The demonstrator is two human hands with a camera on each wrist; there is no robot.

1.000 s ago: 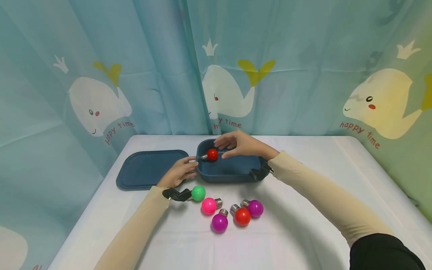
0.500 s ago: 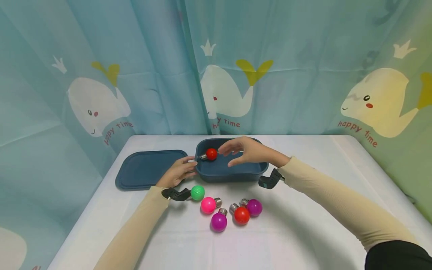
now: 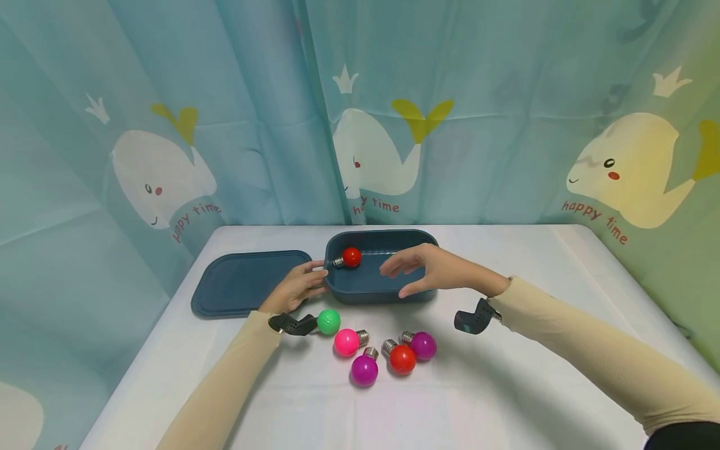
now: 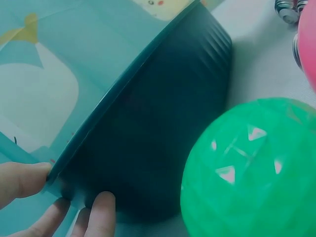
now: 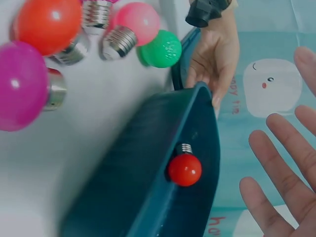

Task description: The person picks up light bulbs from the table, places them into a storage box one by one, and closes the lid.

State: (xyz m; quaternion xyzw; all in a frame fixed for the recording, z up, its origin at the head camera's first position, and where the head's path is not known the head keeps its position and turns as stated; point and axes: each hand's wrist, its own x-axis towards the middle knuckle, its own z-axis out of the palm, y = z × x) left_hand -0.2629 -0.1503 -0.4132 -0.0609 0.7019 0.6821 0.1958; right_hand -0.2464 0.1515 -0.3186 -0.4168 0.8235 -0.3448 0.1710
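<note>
On the tabletop [image 3: 315, 400], the blue container [image 3: 365, 297] holding a red bulb [image 3: 352, 257] is probably light, stiff and best gripped by its rim, the left hand [image 3: 294, 289] touching its end with parted fingers, the right hand [image 3: 433, 269] empty, fingers spread.

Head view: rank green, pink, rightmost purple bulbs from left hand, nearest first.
1. Green bulb: lower right of the left hand.
2. Pink bulb: lower right of green.
3. Rightmost purple bulb: farthest right of the three.

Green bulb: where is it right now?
In the head view, the green bulb lies on the table, just left of the pink bulb, near the left hand and blue box.
</note>
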